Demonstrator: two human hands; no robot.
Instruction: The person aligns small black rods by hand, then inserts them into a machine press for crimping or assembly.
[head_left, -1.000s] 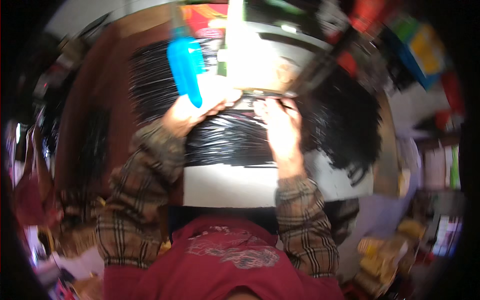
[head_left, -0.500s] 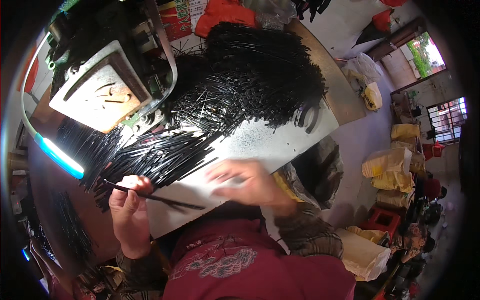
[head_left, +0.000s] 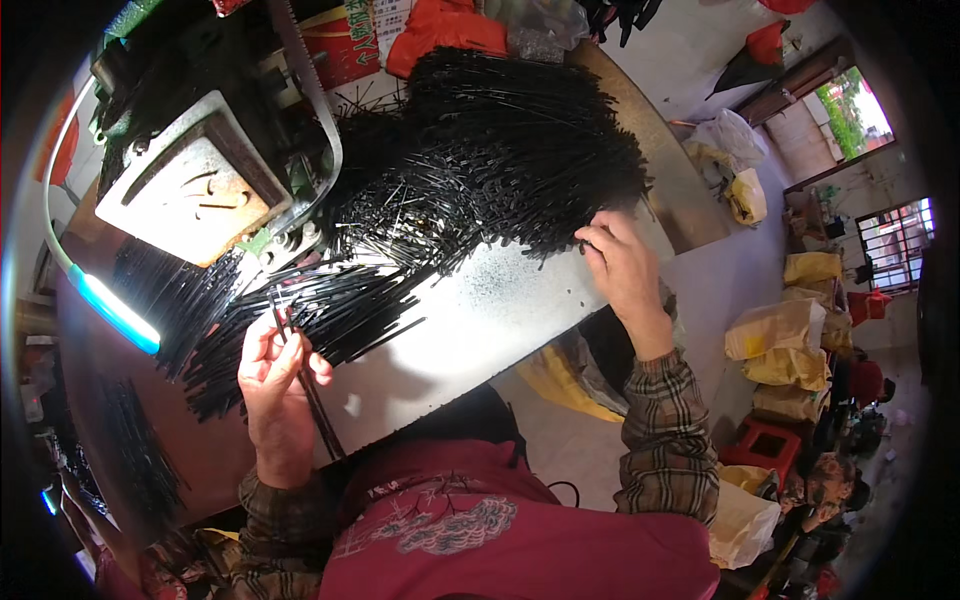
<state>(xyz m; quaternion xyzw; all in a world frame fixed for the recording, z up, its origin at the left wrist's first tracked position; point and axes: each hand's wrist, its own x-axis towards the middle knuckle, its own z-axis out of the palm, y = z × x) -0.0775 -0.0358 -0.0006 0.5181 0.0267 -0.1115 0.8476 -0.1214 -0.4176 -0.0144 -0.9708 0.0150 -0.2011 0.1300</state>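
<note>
My left hand [head_left: 272, 400] is closed around thin black strips [head_left: 322, 420], near the loose strips at the table's left. Those held strips stand up past the fingers and run down toward the table's front edge. At the right end of a large heap of black strips [head_left: 520, 130], my right hand [head_left: 628, 268] has its fingers bent together. A small dark bit shows at those fingertips; what they grip is mostly hidden. A looser spread of black strips [head_left: 340, 310] lies between my left hand and a machine [head_left: 190, 190] with a brightly lit plate.
A lit lamp [head_left: 115, 312] on a curved arm hangs at the left. The pale work surface [head_left: 480, 320] has dark crumbs on it. Below its right edge is a yellow-edged sack [head_left: 565, 375]. Sacks [head_left: 775, 330] and a red stool [head_left: 765, 445] stand farther right.
My right hand has moved right and away from me, to the heap's end where dark curved handles were visible. My left hand has turned its strips from nearly level to steep.
</note>
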